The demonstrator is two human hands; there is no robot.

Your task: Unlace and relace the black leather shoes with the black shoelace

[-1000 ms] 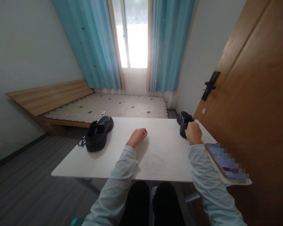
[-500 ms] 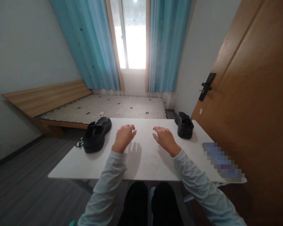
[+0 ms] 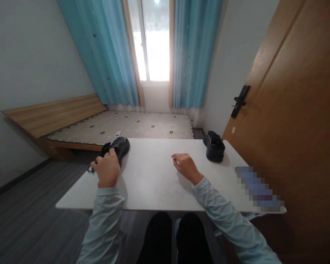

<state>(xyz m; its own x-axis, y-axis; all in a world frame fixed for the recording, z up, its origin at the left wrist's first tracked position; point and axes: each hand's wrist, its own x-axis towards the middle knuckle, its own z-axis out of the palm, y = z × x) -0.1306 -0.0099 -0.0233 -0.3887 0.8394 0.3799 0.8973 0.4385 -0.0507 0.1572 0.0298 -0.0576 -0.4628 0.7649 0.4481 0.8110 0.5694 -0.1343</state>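
Observation:
A black lace-up shoe (image 3: pixel 122 146) stands at the left of the white table, toe pointing away from me. Over its heel end is my left hand (image 3: pixel 107 169), fingers apart and bent, hiding much of the shoe; whether they touch it I cannot tell. My right hand (image 3: pixel 186 167) hovers above the middle-right of the table, holding nothing, fingers loosely bent with the thumb apart. Beyond it to the right, a second black shoe (image 3: pixel 215 148) stands near the far right corner, its heel toward me.
The white table (image 3: pixel 154 183) spans the space before me. A blurred bluish item (image 3: pixel 258 187) lies along its right edge. Behind are a bed (image 3: pixel 143 124) with a small white object (image 3: pixel 118 134) on it. A wooden door (image 3: pixel 291 110) rises at the right.
My left hand has moved left from above the table's middle to over the heel of the left shoe. My right hand has shifted slightly left and nearer to me. Both shoes stay in place.

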